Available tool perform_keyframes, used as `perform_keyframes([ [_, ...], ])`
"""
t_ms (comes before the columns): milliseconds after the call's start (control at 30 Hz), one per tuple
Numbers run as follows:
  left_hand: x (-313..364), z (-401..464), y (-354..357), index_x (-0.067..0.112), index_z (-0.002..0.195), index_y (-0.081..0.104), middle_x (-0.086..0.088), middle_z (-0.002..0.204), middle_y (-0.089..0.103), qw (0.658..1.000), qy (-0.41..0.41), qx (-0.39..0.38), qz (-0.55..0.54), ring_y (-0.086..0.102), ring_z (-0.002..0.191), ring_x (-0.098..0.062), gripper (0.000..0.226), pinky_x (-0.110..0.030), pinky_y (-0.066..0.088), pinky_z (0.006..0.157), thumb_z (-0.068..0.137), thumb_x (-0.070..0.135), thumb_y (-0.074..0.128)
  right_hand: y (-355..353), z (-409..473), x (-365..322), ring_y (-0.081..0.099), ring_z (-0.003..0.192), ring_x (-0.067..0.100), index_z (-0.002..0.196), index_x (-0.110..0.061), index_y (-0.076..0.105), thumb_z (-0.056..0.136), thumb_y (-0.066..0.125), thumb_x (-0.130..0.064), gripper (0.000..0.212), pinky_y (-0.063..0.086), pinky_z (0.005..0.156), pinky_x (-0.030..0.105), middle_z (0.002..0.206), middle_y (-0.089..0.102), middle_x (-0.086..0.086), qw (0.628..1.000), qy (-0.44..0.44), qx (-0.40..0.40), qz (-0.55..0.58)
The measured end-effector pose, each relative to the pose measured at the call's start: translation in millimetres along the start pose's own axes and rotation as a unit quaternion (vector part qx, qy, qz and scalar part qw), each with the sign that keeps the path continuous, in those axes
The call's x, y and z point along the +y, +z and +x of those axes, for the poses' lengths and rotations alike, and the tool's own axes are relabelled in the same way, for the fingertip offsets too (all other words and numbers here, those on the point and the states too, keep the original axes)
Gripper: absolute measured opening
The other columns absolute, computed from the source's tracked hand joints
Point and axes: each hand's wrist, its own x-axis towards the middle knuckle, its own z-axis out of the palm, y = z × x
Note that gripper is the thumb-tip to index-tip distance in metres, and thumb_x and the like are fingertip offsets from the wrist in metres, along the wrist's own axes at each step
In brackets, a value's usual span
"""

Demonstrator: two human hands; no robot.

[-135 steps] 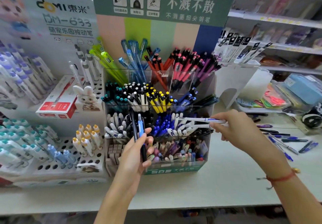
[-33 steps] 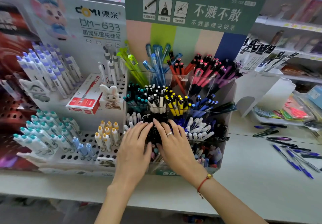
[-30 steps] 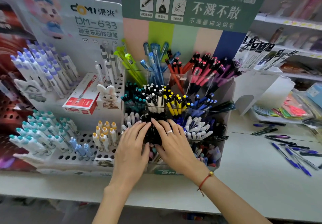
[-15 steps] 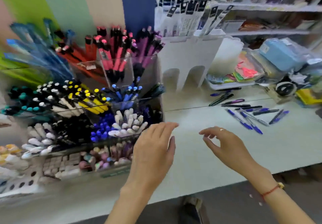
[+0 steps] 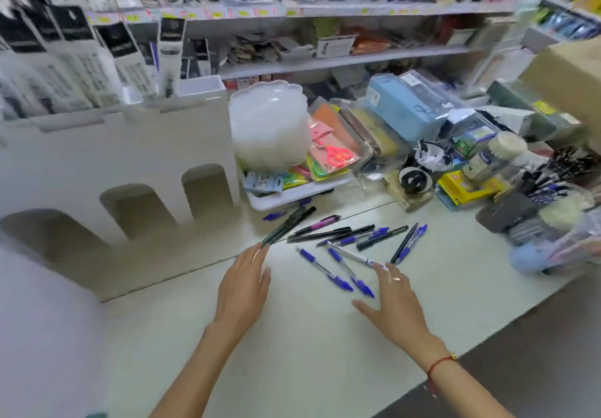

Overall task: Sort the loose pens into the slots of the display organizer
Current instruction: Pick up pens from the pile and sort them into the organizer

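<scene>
Reaching forward over the pale counter [image 5: 292, 352], both hands are in front of me with nothing in them. My left hand [image 5: 242, 291] has its fingers straight and close together, and its fingertips [image 5: 260, 250] are at the near end of two dark pens [image 5: 287, 224] that lie side by side, pointing toward 1 o'clock; whether they touch, I cannot tell because of blur. My right hand [image 5: 395, 300] is spread, thumb out toward 9 o'clock, with a ring [image 5: 396, 278] on one finger and a red string bracelet [image 5: 439, 363] at the wrist. Its fingertips are just above the tip of a white pen [image 5: 353, 255].

Between the hands, two blue-capped clear pens [image 5: 325, 269] lie near each other. Farther, at 12 o'clock, the other loose pens [image 5: 357, 234] are scattered: black, blue and one purple. The display organizer is not in this view.

At 10 o'clock stands a white cardboard stand [image 5: 130, 154] with arched cut-outs. Behind the pens sits a white tray [image 5: 292, 193] with a stack of translucent plates [image 5: 270, 125] and packed scissors [image 5: 335, 154]. At 2 o'clock are a light blue box [image 5: 400, 108] and mixed stationery. Shelves [image 5: 325, 60] fill the back.
</scene>
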Motion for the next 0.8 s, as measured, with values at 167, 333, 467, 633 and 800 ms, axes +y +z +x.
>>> perform_keyframes([
  [167, 15, 65, 30, 0.011, 0.151, 0.021, -0.005, 0.157, 0.025, 0.993, -0.047, -0.068, 0.084, 0.021, 0.144, -0.022, 0.075, -0.036, 0.015, 0.117, 0.095, 0.059, 0.035, 14, 46, 0, 0.023, 0.143, 0.025, 0.151, -0.019, 0.024, 0.08, 0.057, -0.067, 0.092, 0.019, 0.116, 0.04, 0.157, 0.025, 0.005, 0.994, -0.089, 0.029, -0.056],
  [333, 13, 78, 41, 0.022, 0.139, 0.047, -0.003, 0.141, 0.047, 0.998, -0.007, -0.014, 0.058, 0.039, 0.13, -0.024, 0.043, -0.035, 0.027, 0.107, 0.097, 0.032, 0.05, 41, 57, 1, 0.055, 0.117, 0.028, 0.134, -0.027, 0.051, 0.085, 0.053, -0.059, 0.058, 0.044, 0.1, 0.041, 0.132, 0.055, 0.011, 0.973, -0.187, 0.083, -0.105],
  [467, 11, 79, 35, 0.027, 0.133, 0.055, 0.001, 0.122, 0.056, 0.998, 0.002, -0.009, 0.063, 0.048, 0.113, -0.022, 0.036, -0.032, 0.039, 0.088, 0.097, 0.024, 0.052, 39, 64, 5, 0.06, 0.09, 0.024, 0.125, -0.023, 0.051, 0.09, 0.043, -0.04, 0.04, 0.053, 0.075, 0.034, 0.112, 0.057, 0.007, 0.936, -0.3, 0.126, -0.134],
  [633, 11, 88, 26, 0.027, 0.134, 0.052, 0.005, 0.121, 0.056, 0.997, 0.027, -0.052, 0.049, 0.047, 0.109, -0.018, 0.035, -0.029, 0.04, 0.086, 0.1, 0.026, 0.046, 21, 78, 5, 0.059, 0.08, 0.02, 0.109, -0.023, 0.059, 0.064, 0.074, -0.022, 0.048, 0.053, 0.067, 0.029, 0.103, 0.059, 0.001, 0.934, -0.324, 0.085, -0.126],
  [800, 37, 106, 32, 0.026, 0.141, 0.042, 0.006, 0.132, 0.05, 0.99, 0.064, -0.103, 0.066, 0.042, 0.12, -0.016, 0.053, -0.029, 0.038, 0.093, 0.094, 0.049, 0.05, 6, 74, 16, 0.058, 0.076, 0.015, 0.103, -0.025, 0.062, 0.061, 0.076, -0.006, 0.049, 0.047, 0.061, 0.022, 0.098, 0.059, -0.003, 0.937, -0.327, 0.052, -0.115],
])
